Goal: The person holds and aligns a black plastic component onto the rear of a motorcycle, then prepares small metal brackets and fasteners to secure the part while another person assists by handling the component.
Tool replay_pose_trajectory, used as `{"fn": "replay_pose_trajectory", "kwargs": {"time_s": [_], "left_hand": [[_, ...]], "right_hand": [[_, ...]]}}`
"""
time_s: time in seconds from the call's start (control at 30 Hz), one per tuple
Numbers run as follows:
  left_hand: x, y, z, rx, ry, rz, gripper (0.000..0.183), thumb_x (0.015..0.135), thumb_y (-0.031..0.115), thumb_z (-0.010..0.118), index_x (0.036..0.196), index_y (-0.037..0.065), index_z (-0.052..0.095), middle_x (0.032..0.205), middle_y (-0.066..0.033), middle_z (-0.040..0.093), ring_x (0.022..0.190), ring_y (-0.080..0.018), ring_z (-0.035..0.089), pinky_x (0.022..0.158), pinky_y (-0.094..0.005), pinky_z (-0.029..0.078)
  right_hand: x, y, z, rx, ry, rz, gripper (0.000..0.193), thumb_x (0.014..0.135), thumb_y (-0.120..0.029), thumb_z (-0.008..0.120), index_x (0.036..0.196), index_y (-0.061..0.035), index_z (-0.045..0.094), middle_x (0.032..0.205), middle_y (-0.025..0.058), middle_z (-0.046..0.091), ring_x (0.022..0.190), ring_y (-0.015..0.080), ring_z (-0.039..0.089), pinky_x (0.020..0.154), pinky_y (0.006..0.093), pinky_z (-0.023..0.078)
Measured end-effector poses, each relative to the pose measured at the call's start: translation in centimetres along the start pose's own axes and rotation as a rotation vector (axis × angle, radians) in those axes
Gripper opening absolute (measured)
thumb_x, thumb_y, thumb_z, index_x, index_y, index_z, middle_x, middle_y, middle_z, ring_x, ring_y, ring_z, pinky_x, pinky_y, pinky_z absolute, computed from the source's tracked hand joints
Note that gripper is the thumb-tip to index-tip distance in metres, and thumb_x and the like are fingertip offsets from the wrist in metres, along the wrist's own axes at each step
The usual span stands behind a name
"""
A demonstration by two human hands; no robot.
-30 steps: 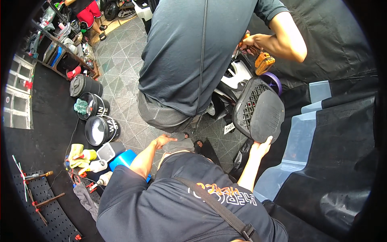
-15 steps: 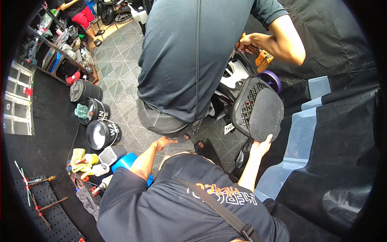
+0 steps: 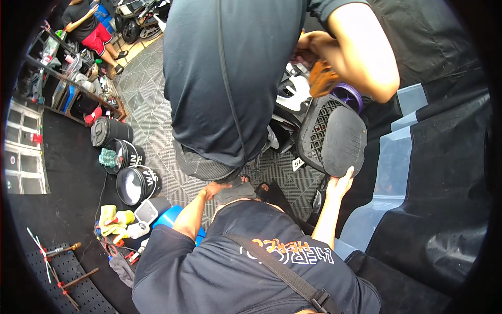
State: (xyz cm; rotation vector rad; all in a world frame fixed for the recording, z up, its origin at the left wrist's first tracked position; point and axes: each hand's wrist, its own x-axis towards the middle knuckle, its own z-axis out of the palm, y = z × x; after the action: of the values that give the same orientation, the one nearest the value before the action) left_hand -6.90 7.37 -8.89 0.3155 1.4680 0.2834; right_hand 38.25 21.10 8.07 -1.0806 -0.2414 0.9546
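Observation:
My right hand (image 3: pixel 341 182) grips the lower edge of a black plastic panel (image 3: pixel 344 141). That panel has a lattice beside a smooth oval pad and stands tilted next to a white motorcycle part (image 3: pixel 295 93). My left hand (image 3: pixel 215 189) lies on my grey shorts (image 3: pixel 236 194), fingers stretched out, just below the black mesh seat pad (image 3: pixel 203 161). Directly ahead, a co-worker in a dark shirt (image 3: pixel 230 78) bends over the motorcycle. The co-worker's hand, blurred, is at an orange tool (image 3: pixel 323 78); its tip is hidden.
Two black buckets (image 3: pixel 137 186) and a dark bin (image 3: pixel 111 132) stand at left. Nearer lie bottles, yellow gloves (image 3: pixel 108 217) and a blue container (image 3: pixel 172 217). A loaded shelf (image 3: pixel 70 78) is far left; a purple wheel (image 3: pixel 349 97) stands beyond the panel. Another person (image 3: pixel 88 26) stands at the back.
The co-worker's body has shifted left, and the arm with the orange tool has come nearer. My view has turned slightly; my hands keep their places.

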Motion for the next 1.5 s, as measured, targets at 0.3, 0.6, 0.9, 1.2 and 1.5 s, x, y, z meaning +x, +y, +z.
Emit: {"fn": "replay_pose_trajectory", "kwargs": {"time_s": [0.3, 0.6, 0.9, 1.2, 1.5], "left_hand": [[-0.7, 0.6, -0.5, 0.14, -0.039, -0.043, 0.085, 0.081, 0.053, 0.082, 0.147, 0.007, 0.053, 0.139, -0.0068, 0.064, 0.113, -0.0218, 0.065, 0.086, -0.0368, 0.052], [0.3, 0.2, -2.2, 0.1, 0.01, -0.016, 0.098, 0.081, 0.049, 0.084, 0.152, -0.002, 0.041, 0.136, -0.0172, 0.062, 0.118, -0.0236, 0.063, 0.08, -0.0373, 0.054], [0.7, 0.7, -3.5, 0.073, -0.05, -0.015, 0.089, 0.081, 0.045, 0.086, 0.149, 0.002, 0.048, 0.136, -0.0142, 0.064, 0.121, -0.0245, 0.063, 0.092, -0.0375, 0.051], [-0.9, 3.1, -2.1, 0.148, 0.04, -0.049, 0.102, 0.081, 0.044, 0.086, 0.155, -0.003, 0.034, 0.143, -0.0182, 0.058, 0.124, -0.0274, 0.062, 0.095, -0.0385, 0.052], [-0.5, 3.0, -2.3, 0.235, 0.03, -0.05, 0.125, 0.075, 0.059, 0.085, 0.161, -0.003, 0.02, 0.162, -0.0276, 0.034, 0.148, -0.0417, 0.035, 0.111, -0.0586, 0.035]], "right_hand": [[-0.7, -0.3, 1.2, 0.012, 0.039, 0.003, 0.054, 0.104, -0.031, 0.064, 0.147, -0.0057, 0.044, 0.143, 0.0149, 0.056, 0.127, 0.0307, 0.059, 0.102, 0.0476, 0.054], [-0.5, -0.3, 1.4, 0.136, 0.044, 0.032, 0.056, 0.101, -0.019, 0.066, 0.146, -0.0023, 0.037, 0.138, 0.0171, 0.054, 0.121, 0.031, 0.062, 0.096, 0.0505, 0.059], [0.5, -0.7, 0.6, 0.147, 0.08, 0.128, 0.052, 0.096, -0.015, 0.065, 0.142, -0.0019, 0.045, 0.139, 0.0173, 0.056, 0.127, 0.0354, 0.058, 0.105, 0.057, 0.051], [1.4, -1.1, -0.7, 0.212, -0.06, 0.193, 0.059, 0.09, -0.012, 0.07, 0.142, -0.0016, 0.045, 0.134, 0.0168, 0.057, 0.122, 0.0342, 0.06, 0.103, 0.0548, 0.052], [2.5, -0.7, -1.2, 0.403, -0.123, 0.442, 0.054, 0.089, -0.019, 0.069, 0.137, -0.0001, 0.053, 0.138, 0.0176, 0.061, 0.131, 0.0354, 0.056, 0.117, 0.0564, 0.038]]}}
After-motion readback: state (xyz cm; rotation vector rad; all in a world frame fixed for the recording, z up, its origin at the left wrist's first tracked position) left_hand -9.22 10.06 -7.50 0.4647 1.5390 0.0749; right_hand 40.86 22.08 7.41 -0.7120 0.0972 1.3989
